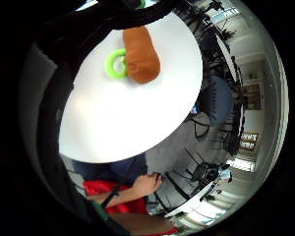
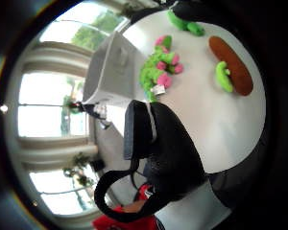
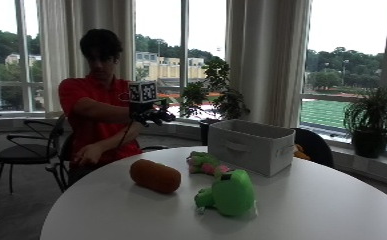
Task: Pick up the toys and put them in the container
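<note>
a: nearest the outside camera, on the white round bench: green plush toy, lying toward the front edge.
b: just behind, left of it: brown loaf-shaped plush, on its side, apart from the green one.
a: seen also from the little finger side palm view: same brown plush, touching a bright green ring at its flank.
b: further back, near the middle of the bench: pink-and-green plush, lying just in front of the container.
a: from the thumb side palm view: same pink-and-green plush, close against the lower wall of the container; another green toy farther along the bench edge.
b: behind the toys: grey fabric container, upright, open at the top, handle slot on its near face; contents not visible.
a: farthest, beyond the bench edge: seated person in red shirt, gloved right hand raised in the air, well apart from every toy and from the container.
b: state of the grip: fingers loosely curled, holding nothing.
a: bare hand: low, beside the lap, off the bench.
b: all toys on the bench, outside the container.
</note>
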